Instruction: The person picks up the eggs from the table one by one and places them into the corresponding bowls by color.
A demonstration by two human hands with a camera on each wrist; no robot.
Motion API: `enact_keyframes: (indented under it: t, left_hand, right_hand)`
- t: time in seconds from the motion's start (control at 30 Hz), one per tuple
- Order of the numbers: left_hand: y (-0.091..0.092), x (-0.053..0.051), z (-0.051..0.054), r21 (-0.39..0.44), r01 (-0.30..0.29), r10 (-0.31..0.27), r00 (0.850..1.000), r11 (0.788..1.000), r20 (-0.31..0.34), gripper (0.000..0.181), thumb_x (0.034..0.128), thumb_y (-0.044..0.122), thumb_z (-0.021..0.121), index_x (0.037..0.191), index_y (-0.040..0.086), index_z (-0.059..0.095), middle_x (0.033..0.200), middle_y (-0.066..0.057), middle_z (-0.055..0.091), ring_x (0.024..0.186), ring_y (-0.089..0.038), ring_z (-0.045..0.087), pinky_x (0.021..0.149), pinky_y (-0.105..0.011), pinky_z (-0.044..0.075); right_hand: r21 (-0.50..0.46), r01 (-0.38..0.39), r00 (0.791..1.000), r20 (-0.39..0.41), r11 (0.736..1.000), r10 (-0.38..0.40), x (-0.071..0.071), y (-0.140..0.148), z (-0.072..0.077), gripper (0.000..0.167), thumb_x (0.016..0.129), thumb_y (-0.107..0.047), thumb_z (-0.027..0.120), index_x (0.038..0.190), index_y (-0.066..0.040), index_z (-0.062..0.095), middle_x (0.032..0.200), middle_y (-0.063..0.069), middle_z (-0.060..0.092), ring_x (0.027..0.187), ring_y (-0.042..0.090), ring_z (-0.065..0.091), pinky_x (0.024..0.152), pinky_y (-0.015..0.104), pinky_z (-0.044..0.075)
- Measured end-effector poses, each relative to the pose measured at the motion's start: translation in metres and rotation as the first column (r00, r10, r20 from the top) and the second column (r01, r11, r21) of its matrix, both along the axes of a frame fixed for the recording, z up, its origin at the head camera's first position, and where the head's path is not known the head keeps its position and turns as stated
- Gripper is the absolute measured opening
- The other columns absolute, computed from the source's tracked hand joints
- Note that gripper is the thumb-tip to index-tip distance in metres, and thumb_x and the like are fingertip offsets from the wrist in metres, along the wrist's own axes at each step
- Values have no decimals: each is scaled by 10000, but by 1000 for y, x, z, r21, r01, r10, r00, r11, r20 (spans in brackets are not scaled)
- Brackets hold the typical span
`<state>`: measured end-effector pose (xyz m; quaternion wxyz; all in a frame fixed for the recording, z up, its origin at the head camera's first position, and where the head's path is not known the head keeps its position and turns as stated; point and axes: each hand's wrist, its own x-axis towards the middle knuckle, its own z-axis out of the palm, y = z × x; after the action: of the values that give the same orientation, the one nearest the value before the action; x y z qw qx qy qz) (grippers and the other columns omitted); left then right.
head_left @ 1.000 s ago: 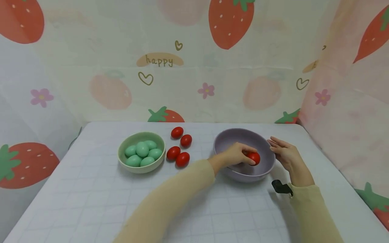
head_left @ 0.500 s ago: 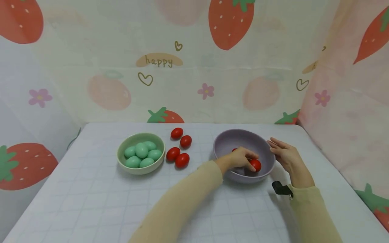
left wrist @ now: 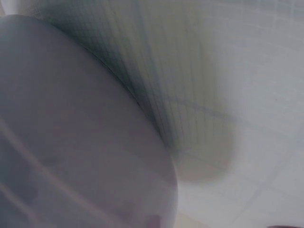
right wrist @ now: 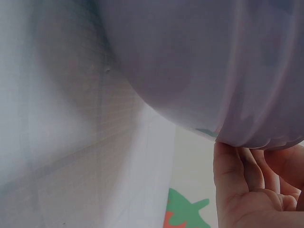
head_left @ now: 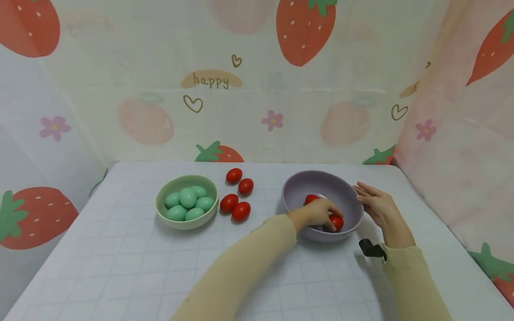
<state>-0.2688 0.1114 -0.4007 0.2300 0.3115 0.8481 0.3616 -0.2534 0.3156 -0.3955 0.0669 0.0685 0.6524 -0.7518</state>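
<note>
Left hand [head_left: 317, 212]: thumb and fingers curled about a red egg [head_left: 337, 222], low inside the purple bowl [head_left: 345, 191]; I'd fear a loose release rolling it into the second red egg [head_left: 311, 199]. Right hand [head_left: 376, 204]: fingers extended against bowl's outer side; too slack, and a knock might shift it.

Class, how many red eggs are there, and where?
6: four red eggs on the table between green bowl and purple bowl, another inside the latter, one in the left hand there. That hand may hide more.
</note>
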Motion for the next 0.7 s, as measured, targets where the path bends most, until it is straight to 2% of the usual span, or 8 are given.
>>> enact_keyframes:
  t: [0.17,0.3,0.33,0.37,0.47,0.57,0.7]
  left_hand:
    - [-1,4,4,-53,25,-28,998,998,-54,430,815,73,781,1231,145,696,1218,-1,653,1045,-97,535,882,-156,395]
    - [-1,5,6,-94,40,-49,994,995,-96,421,828,94,775,1235,162,695,1218,6,648,1015,-83,520,858,-146,383]
    - [-2,5,6,-100,44,-55,993,994,-103,418,833,98,772,1237,164,693,1220,5,646,1016,-85,517,859,-147,382]
    - [-2,5,6,-109,49,-61,992,993,-114,415,835,104,770,1238,167,693,1219,7,646,1017,-85,516,860,-146,381]
    - [-4,5,7,-129,57,-76,986,990,-146,411,841,111,766,1240,170,691,1227,13,646,1064,-94,524,894,-150,380]
    - [-8,6,9,-125,66,-89,978,990,-189,409,836,104,770,1235,154,693,1232,9,652,1109,-106,539,915,-136,375]
    - [-19,10,11,-67,54,-68,973,996,-220,396,823,68,775,1210,114,701,1214,-11,663,1071,-133,581,876,-122,403]
  right_hand:
    - [8,-3,1000,-4,1000,3,-1,-1,0,682,946,73,537,1505,46,148,935,-186,669,905,-67,611,972,205,439]
    - [19,-1,1000,6,1000,0,-1,-1,0,685,948,67,539,1510,40,148,952,-185,670,911,-69,609,1062,266,369]
    - [24,0,1000,11,1000,0,-1,-1,1,685,950,64,540,1513,34,151,1004,-170,676,958,-59,606,1092,292,331]
    - [20,-1,1000,9,1000,1,0,-1,1,682,950,67,536,1512,34,152,1002,-168,678,956,-59,607,1081,285,349]
    - [16,-5,1000,3,1000,5,0,-1,1,680,948,74,533,1512,34,156,991,-168,681,950,-58,609,1006,241,426]
    - [2,-8,1000,-5,1000,8,1,-1,2,678,944,83,530,1507,40,154,932,-187,673,896,-64,613,826,160,485]
    - [-1,-4,1000,4,1000,4,1,-2,2,683,942,87,532,1508,35,153,930,-185,674,895,-63,613,805,156,483]
